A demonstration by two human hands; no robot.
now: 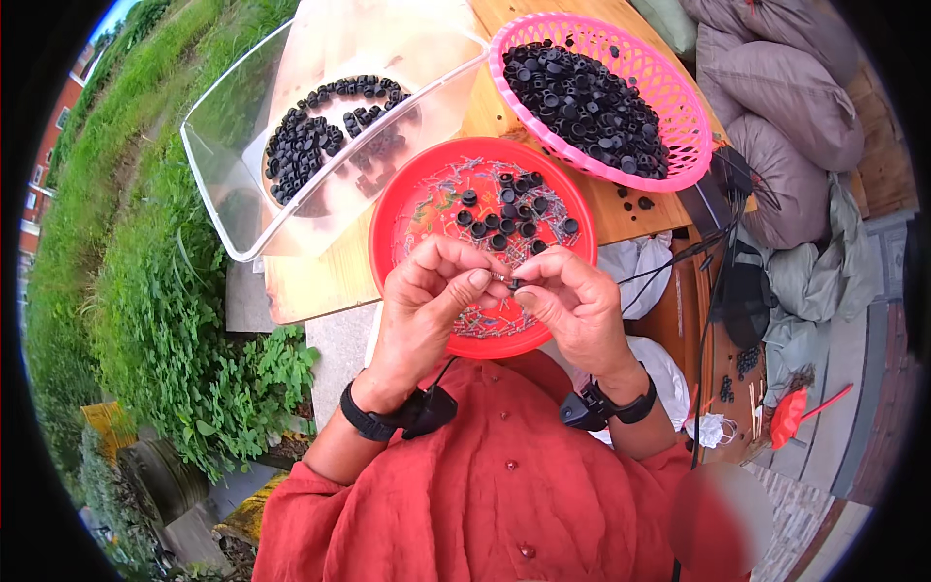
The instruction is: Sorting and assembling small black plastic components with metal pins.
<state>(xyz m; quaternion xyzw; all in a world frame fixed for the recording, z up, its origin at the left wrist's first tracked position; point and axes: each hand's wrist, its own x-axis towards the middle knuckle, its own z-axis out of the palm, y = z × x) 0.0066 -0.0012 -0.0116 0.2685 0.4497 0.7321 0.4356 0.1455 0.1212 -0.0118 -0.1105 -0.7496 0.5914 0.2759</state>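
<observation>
My left hand (441, 291) pinches a small metal screw (498, 277) between thumb and forefinger. Opposite it, my right hand (577, 306) grips a small black plastic cap (515, 284) in its fingertips. The screw's end meets the cap, though how far it reaches inside is too small to tell. Both hands are held over the near part of a round red tray (386, 218). Loose silver screws (495, 322) lie scattered across the tray, and several black caps (507, 211) sit in its far half.
Behind the tray, a pink basket (690, 116) heaped with black caps stands on the wooden table (320, 281). A clear plastic bin (218, 184) at the left holds more black pieces (301, 145). Black cables (713, 238) hang at the right, beside grey padded fabric (781, 87).
</observation>
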